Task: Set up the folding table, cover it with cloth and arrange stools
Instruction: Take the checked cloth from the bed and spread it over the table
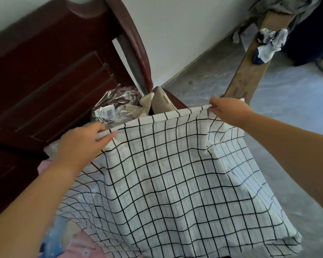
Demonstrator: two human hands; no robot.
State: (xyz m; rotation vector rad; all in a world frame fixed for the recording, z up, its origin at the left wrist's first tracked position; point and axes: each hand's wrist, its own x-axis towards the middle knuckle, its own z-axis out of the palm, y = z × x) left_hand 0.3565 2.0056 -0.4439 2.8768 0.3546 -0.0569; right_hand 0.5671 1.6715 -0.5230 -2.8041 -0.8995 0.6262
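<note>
A white cloth with a black grid pattern (pixel 166 174) hangs spread out in front of me, held up by its top hem. My left hand (pixel 82 142) pinches the hem at the left end. My right hand (pixel 229 112) pinches the hem near the right corner. The cloth sags between and below my hands and hides what lies under it. No folding table or stools are in view.
A dark red wooden headboard (pixel 50 77) stands at the left. Beige items and a clear plastic bag (pixel 117 103) lie behind the cloth. A wooden plank (pixel 250 71) with a sock (pixel 268 45) on it leans at the right. Grey floor (pixel 287 101) spreads to the right.
</note>
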